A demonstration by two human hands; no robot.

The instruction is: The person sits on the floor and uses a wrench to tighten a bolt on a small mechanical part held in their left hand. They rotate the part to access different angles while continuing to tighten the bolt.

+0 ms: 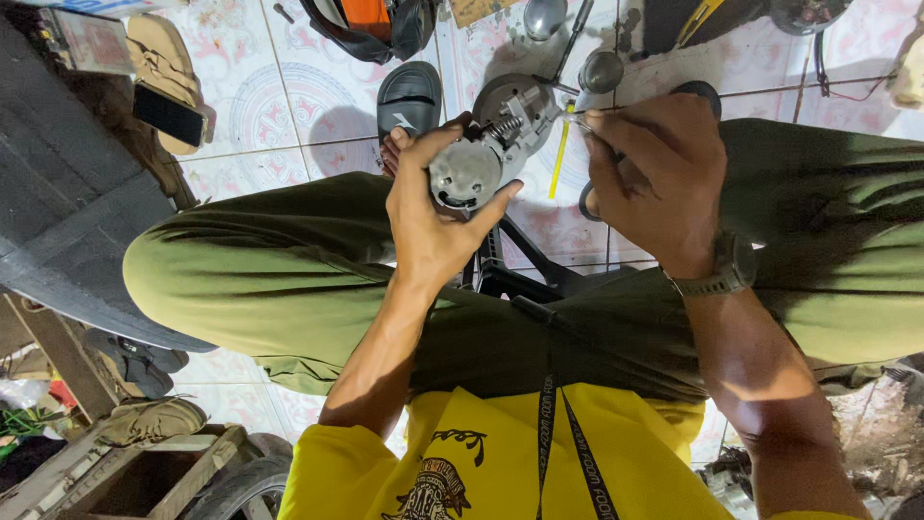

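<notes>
The person sits with both thighs, in olive-green trousers (289,279), spread wide beneath the hands, and a tiled floor (289,96) with a pale pink pattern shows beyond the knees. Past the left hand on that floor lies a black sandal (409,96), and farther out a black and orange helmet (371,24); beyond the right hand stand two round shiny metal parts (602,72) and a thin yellow stick (558,154) lying on the tiles.

The left hand (433,217) is wrapped around a small grey metal motor assembly (486,144), thumb over the near side and fingers curled over the top, holding it up above the gap between the knees. A round end cap faces the camera, and a coil spring (500,127) sits exposed on its upper side, just beyond the fingertips.

The right hand (654,178), with a grey wristwatch (722,274) on the wrist, is pinched shut on a thin metal tool (576,119), whose tip reaches toward the spring side of the assembly (whether it touches the spring I cannot tell).

The likeliest trouble, to my eye, is the spring: it looks loaded and uncovered, so a slip of the tool tip could let it jump free and vanish among the clutter on the floor. The assembly is also carried by one hand alone with nothing under it but the gap, so a hard push from the tool could twist it out of that grip and drop it onto the tiles.
</notes>
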